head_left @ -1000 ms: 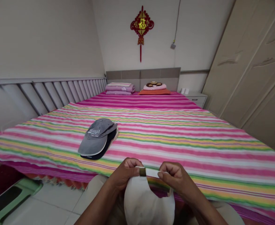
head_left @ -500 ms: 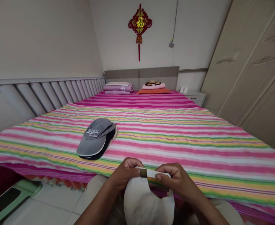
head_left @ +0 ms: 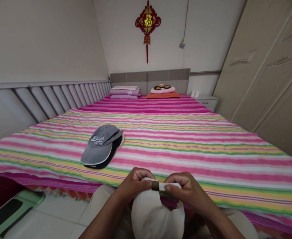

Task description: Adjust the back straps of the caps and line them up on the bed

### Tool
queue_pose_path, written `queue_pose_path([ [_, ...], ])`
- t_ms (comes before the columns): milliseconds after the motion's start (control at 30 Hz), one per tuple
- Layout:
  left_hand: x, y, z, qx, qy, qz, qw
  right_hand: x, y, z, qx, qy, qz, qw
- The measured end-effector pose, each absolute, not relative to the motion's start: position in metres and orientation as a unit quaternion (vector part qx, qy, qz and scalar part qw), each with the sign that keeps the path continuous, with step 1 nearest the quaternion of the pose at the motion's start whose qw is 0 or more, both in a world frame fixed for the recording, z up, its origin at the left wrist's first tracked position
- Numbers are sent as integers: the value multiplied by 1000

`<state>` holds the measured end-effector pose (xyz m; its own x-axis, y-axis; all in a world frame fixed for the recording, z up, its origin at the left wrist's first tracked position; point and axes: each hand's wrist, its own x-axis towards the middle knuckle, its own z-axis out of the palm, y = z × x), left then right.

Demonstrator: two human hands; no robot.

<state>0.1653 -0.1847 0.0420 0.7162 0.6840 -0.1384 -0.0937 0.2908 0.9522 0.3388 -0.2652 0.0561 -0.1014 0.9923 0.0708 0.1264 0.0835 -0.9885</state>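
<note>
A white cap (head_left: 151, 212) is between my hands, low in the view over my lap, with its back opening and adjusting strap uppermost. My left hand (head_left: 138, 182) pinches the strap on the left, beside a dark brass-coloured buckle (head_left: 155, 186). On the right, my right hand (head_left: 182, 186) has the strap's other part between thumb and fingers. The short stretch of strap between buckle and right thumb shows white. Ahead on the left, a grey cap (head_left: 100, 146) with white lettering lies stacked on a dark cap (head_left: 108, 161), with a pale edge beneath.
A bed with a striped sheet (head_left: 185, 146) spreads before me. Folded purple bedding (head_left: 125, 93) and an orange pillow (head_left: 163, 95) lie by the headboard. A metal rail (head_left: 68, 96) runs along the left. A green stool (head_left: 24, 205) stands on the floor at lower left.
The buckle has shifted right along the strap, closer to my right thumb, and less white strap shows between them. My left thumb has moved slightly right too. The stacked caps lie as before.
</note>
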Motion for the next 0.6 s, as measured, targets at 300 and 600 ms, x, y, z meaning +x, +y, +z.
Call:
queue_pose_path([
  [300, 167, -188, 47, 544, 317, 265, 730, 336, -265, 53, -474, -563, 466, 491],
  [600, 168, -188, 41, 501, 268, 272, 776, 336, -265, 46, -429, -503, 554, 506],
])
